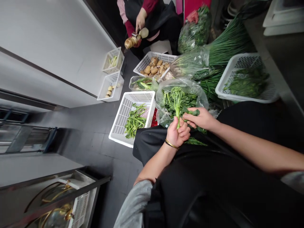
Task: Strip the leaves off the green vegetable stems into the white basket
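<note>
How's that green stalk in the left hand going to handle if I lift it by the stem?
The green stalk should stay fairly stiff: it juts straight from the left hand without drooping. Its clustered head may bruise or shed bits if squeezed, as the buds look small. The leaf at the right hand looks thin, so it'll likely bend or tear.

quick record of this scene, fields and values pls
left hand: closed around an upright broccolini stem
right hand: fingers pinching a leaf beside the stem
in front: clear plastic bag of leafy greens
left of bag: white basket with green stems
right: white tray with loose leaves
beyond: potatoes in a basket
co-worker's hands: at a partly peeled root vegetable
</note>
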Demonstrator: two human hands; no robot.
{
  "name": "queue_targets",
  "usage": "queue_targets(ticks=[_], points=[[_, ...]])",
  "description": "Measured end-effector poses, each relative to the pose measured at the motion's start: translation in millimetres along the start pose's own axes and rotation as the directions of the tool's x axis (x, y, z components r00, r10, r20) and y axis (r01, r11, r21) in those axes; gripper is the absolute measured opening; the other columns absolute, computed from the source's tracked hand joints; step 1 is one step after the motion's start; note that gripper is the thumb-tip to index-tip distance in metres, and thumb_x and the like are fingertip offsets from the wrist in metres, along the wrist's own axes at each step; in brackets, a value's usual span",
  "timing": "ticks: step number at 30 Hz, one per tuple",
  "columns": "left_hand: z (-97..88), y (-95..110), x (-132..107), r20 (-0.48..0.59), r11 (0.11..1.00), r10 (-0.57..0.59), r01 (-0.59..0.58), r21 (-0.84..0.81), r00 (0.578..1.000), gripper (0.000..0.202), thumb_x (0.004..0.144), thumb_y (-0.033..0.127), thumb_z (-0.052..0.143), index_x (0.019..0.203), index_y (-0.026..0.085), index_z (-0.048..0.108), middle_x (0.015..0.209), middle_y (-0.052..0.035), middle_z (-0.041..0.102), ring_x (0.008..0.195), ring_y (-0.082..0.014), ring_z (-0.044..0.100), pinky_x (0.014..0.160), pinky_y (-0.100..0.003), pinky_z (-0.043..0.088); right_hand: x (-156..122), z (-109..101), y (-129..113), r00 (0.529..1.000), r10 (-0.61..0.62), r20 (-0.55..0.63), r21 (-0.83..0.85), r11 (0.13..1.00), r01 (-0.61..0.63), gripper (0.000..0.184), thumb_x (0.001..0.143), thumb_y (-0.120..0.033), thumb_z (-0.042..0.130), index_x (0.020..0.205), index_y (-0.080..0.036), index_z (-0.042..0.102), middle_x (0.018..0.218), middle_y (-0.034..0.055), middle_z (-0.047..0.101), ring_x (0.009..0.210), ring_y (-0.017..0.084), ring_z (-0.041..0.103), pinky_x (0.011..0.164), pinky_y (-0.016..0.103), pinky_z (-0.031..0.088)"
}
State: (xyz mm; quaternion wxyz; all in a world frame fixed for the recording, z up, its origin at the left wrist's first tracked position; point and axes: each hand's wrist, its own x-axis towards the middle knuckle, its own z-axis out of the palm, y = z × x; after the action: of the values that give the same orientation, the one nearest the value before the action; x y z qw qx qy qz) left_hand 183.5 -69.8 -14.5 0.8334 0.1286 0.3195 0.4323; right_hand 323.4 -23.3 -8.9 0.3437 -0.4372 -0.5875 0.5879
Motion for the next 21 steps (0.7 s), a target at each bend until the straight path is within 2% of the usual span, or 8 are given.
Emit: queue_targets(ticks=[3, 5, 7, 9, 13, 15, 18, 21], points=[[-4.2, 5.1, -2.0, -0.026, 0.999, 0.017, -0.016, 0.05, 1.0, 0.048, 0.083, 0.063, 0.041, 0.065, 0.019, 0.037, 0.049, 0.0067, 0.023, 0.036, -0.0055, 0.019, 0.032, -0.016, 0.017, 1.7, 2.0, 2.8, 0.998, 0.05, 0.039, 0.014, 0.999, -0.051, 0.037, 0.076, -0.053, 0.059, 0.065, -0.018, 0.05, 0.04, -0.0053, 0.045, 0.032, 0.007, 0.038, 0.036, 0.022, 0.029], [-5.4, 5.3, -2.9, -0.027, 0.992, 0.097, -0.094, 0.08, 0.995, 0.046, 0.08, 0.062, 0.05, 0.067, 0.019, 0.039, 0.049, 0.0077, 0.023, 0.036, -0.0046, 0.019, 0.032, -0.016, 0.016, 1.7, -0.8, 3.5, 0.999, 0.027, 0.032, -0.091, 0.996, -0.024, 0.037, 0.074, -0.052, 0.06, 0.062, -0.018, 0.049, 0.039, -0.0052, 0.044, 0.034, 0.007, 0.037, 0.038, 0.022, 0.028], [-4.0, 3.6, -3.3, -0.03, 0.976, 0.184, -0.179, 0.122, 0.983, 0.043, 0.074, 0.057, 0.062, 0.071, 0.019, 0.04, 0.05, 0.0091, 0.023, 0.037, -0.0036, 0.02, 0.032, -0.015, 0.017, 3.1, -3.8, 2.5, 0.997, -0.076, 0.034, -0.267, 0.96, 0.082, 0.04, 0.072, -0.05, 0.062, 0.056, -0.019, 0.045, 0.042, -0.0043, 0.045, 0.04, 0.008, 0.039, 0.042, 0.022, 0.028], [-1.3, 1.5, -3.3, -0.045, 0.96, 0.21, -0.198, 0.197, 0.977, 0.043, 0.068, 0.05, 0.071, 0.075, 0.02, 0.042, 0.05, 0.0105, 0.025, 0.036, -0.0028, 0.021, 0.032, -0.015, 0.019, 6.4, -4.7, 0.8, 0.978, -0.172, 0.118, -0.432, 0.878, 0.206, 0.038, 0.072, -0.046, 0.061, 0.052, -0.018, 0.044, 0.045, -0.0027, 0.047, 0.045, 0.009, 0.041, 0.047, 0.022, 0.028], [0.6, 0.3, -2.3, -0.12, 0.933, 0.175, -0.125, 0.337, 0.977, 0.043, 0.062, 0.04, 0.078, 0.075, 0.018, 0.044, 0.047, 0.0124, 0.026, 0.033, -0.0006, 0.02, 0.031, -0.014, 0.016, 10.5, -1.3, -2.5, 0.934, -0.173, 0.313, -0.545, 0.772, 0.326, 0.026, 0.074, -0.036, 0.055, 0.055, -0.018, 0.052, 0.054, 0.0004, 0.057, 0.051, 0.011, 0.048, 0.05, 0.023, 0.03], [-1.9, 1.7, -1.3, -0.142, 0.942, 0.18, -0.129, 0.311, 0.973, 0.041, 0.063, 0.041, 0.077, 0.071, 0.018, 0.043, 0.046, 0.0127, 0.023, 0.032, 0.0, 0.017, 0.031, -0.014, 0.013, 6.9, -1.7, -4.0, 0.932, -0.166, 0.323, -0.529, 0.785, 0.323, 0.031, 0.076, -0.041, 0.053, 0.055, -0.018, 0.051, 0.053, 0.0002, 0.055, 0.05, 0.012, 0.048, 0.05, 0.023, 0.03], [-7.8, 6.7, -0.8, -0.145, 0.954, 0.223, -0.185, 0.235, 0.964, 0.036, 0.067, 0.037, 0.074, 0.067, 0.017, 0.043, 0.044, 0.0126, 0.017, 0.033, -0.0004, 0.012, 0.032, -0.014, 0.009, -3.8, -12.6, -1.0, 0.932, -0.114, 0.345, -0.424, 0.866, 0.264, 0.038, 0.079, -0.049, 0.051, 0.055, -0.019, 0.048, 0.046, -0.0027, 0.049, 0.044, 0.011, 0.046, 0.048, 0.023, 0.032], [-12.6, 14.9, -4.3, -0.088, 0.973, 0.179, -0.164, 0.16, 0.98, 0.023, 0.073, 0.033, 0.066, 0.072, 0.015, 0.051, 0.045, 0.0107, 0.017, 0.035, -0.0023, 0.014, 0.032, -0.014, 0.01, -11.5, -36.4, 15.3, 0.916, 0.067, 0.396, -0.422, 0.899, 0.117, 0.039, 0.078, -0.054, 0.053, 0.058, -0.02, 0.05, 0.043, -0.0038, 0.049, 0.039, 0.011, 0.046, 0.046, 0.024, 0.034]])
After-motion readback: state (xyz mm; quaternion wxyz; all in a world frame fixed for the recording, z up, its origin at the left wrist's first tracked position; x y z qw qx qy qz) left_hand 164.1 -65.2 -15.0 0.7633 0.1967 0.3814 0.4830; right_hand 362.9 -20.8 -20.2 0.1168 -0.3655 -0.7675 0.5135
